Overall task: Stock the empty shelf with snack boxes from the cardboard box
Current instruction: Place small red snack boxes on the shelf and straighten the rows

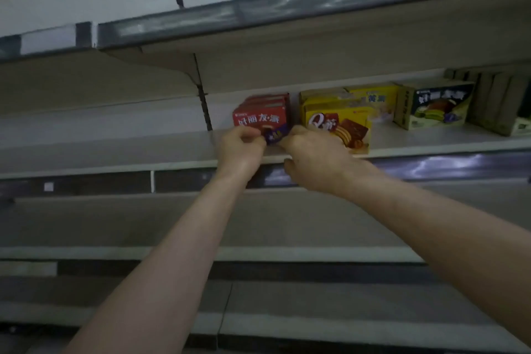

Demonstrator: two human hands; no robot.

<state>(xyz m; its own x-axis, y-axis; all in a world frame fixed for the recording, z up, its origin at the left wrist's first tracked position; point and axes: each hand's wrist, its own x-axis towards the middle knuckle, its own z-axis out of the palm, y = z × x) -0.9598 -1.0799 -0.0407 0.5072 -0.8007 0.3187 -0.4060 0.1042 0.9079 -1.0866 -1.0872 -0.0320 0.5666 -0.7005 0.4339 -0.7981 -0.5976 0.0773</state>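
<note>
- Curling its fingers round the lower left corner of the front red cardboard snack box, the left hand is pinching it just above the front edge of the pale grey metal shelf.
- The right hand is pressing in at that box's lower right corner. Its fingertips are hiding behind the knuckles, so I cannot tell whether it is gripping or only nudging.
- The red cardboard snack box is standing upright at the head of a short row of like boxes, near the dark slotted upright and just beside the yellow cardboard boxes.
- Risk: with the box sitting so close to the front edge, an outward tug could be tipping it off. A hard shove back risks skewing the row behind. The right wrist is also crowding the front yellow box and may topple it.
- Writing: white characters "好丽友·派" are showing on the red face. A large white "Q" is showing on the yellow one, with the rest blurring out. The green-and-black cardboard box farther along is carrying characters too smeared to read.
- No supply carton is showing.
</note>
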